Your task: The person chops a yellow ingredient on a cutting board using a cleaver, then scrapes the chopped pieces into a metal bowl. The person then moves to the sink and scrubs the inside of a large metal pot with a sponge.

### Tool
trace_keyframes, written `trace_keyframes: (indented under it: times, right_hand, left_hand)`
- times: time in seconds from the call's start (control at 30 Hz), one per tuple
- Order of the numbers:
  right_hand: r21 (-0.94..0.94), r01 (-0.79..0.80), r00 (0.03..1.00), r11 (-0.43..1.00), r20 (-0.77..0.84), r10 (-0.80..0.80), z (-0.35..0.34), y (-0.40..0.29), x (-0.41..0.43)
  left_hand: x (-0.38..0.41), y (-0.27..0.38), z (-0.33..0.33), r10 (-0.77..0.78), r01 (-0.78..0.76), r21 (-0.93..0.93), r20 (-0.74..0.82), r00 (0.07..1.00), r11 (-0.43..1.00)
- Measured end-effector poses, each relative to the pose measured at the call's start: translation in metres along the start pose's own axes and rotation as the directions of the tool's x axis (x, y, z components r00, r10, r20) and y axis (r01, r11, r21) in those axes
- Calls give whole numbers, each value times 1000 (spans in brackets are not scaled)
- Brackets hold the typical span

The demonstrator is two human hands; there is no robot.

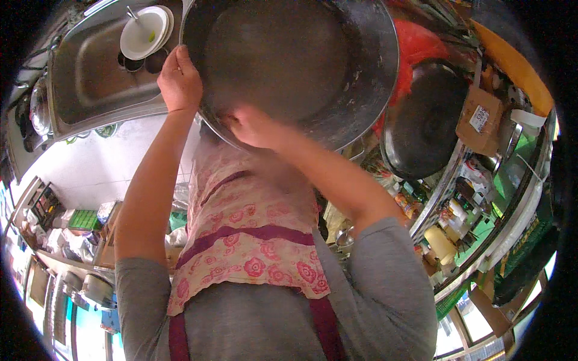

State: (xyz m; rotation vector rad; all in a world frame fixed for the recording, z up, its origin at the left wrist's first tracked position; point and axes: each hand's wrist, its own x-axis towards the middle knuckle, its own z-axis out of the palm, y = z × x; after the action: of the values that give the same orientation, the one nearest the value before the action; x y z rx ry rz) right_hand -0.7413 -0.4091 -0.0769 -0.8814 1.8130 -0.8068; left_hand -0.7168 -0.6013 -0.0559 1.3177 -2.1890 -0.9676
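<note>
A large, dark, round metal pan (275, 58) fills the top middle of the view, its wide side wall scuffed and marked. My left hand (181, 81) grips the pan's left rim, thumb up along the edge. Low inside the same pan, near its lower-left wall, my right hand (253, 126) is curled and blurred. Whether its fingers hold anything is hidden.
Left of the pan is a stainless steel sink (101, 85) with stacked white bowls (142, 38) and dark cups (156, 62). At right are a black oval pan (426, 122), a red plastic bag (417, 40), a cardboard piece with a label (479, 119) and shelves of bottles (440, 246).
</note>
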Motion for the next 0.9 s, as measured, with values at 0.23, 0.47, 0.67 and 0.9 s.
trace_keyframes:
  times: [0.23,0.47,0.67,0.9]
  right_hand:
    - [-926,-214,817,312,6,577,-230,137,-54]
    - [-807,-341,788,482,34,614,-80,156,-32]
    - [-463,-329,626,823,545,557,-49,75,7]
    - [-964,-200,886,173,-102,453,-239,195,2]
  left_hand:
    - [-1,-3,-1,65,-65,-72,-1,998,995]
    - [-4,-1,-2,-3,4,-88,8,1000,996]
    - [-4,-9,2,58,-60,-48,-42,997,997]
    - [-4,-7,-5,54,-56,-119,-16,998,991]
